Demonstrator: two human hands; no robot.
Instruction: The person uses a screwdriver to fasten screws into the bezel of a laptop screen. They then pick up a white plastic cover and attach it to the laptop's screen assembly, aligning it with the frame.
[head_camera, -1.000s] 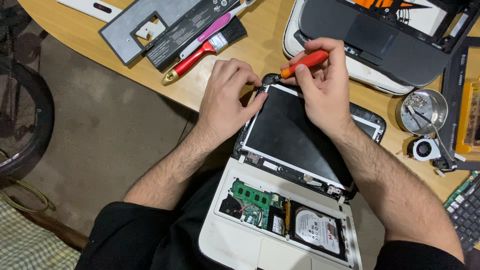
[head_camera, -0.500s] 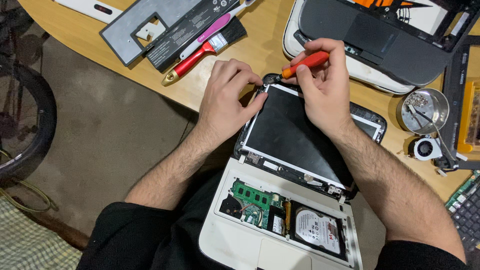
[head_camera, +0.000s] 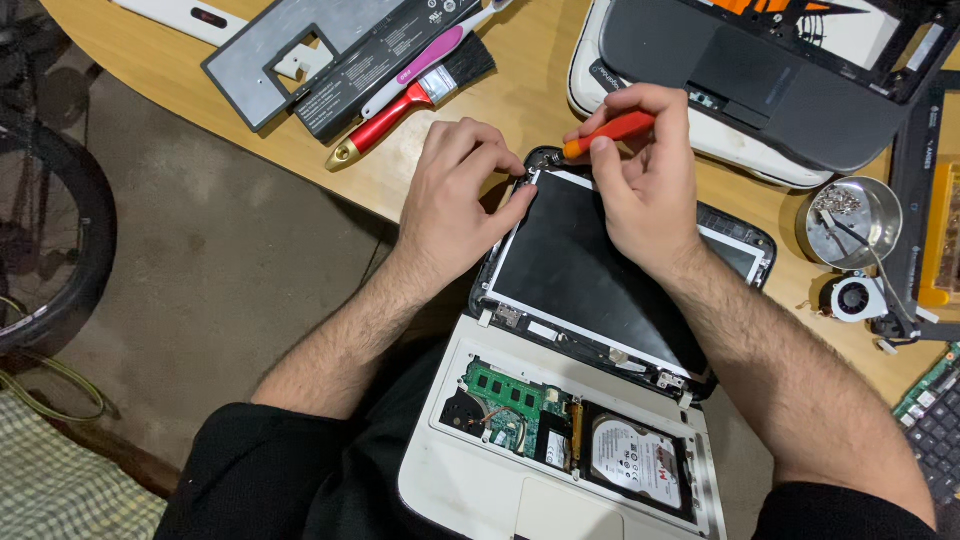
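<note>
Holding a red-handled screwdriver (head_camera: 610, 130) in my right hand (head_camera: 650, 190), I have my fingers (head_camera: 640, 105) closed around its handle, with the tip down at the top left corner of the screen panel (head_camera: 590, 265). My left hand (head_camera: 455, 195) rests beside it, fingers curled and the thumb pressed along the panel's left edge; it grips nothing that I can see. The panel is dark, framed in a thin white border, and lies tilted back from a small white laptop (head_camera: 470, 490) opened up on my lap and the near edge of the wooden desk (head_camera: 540, 70). In the laptop's open base I see a green memory board (head_camera: 505, 388) and a silver hard drive (head_camera: 637, 462).

Further back on the desk lie a brush with a red handle (head_camera: 400, 105), a pink-handled tool (head_camera: 425, 65) just beside it, and a grey plastic cover (head_camera: 290, 45). To my right stand a round metal dish (head_camera: 850, 222) holding screws and a small fan (head_camera: 853, 298), near another dismantled laptop (head_camera: 760, 75).
</note>
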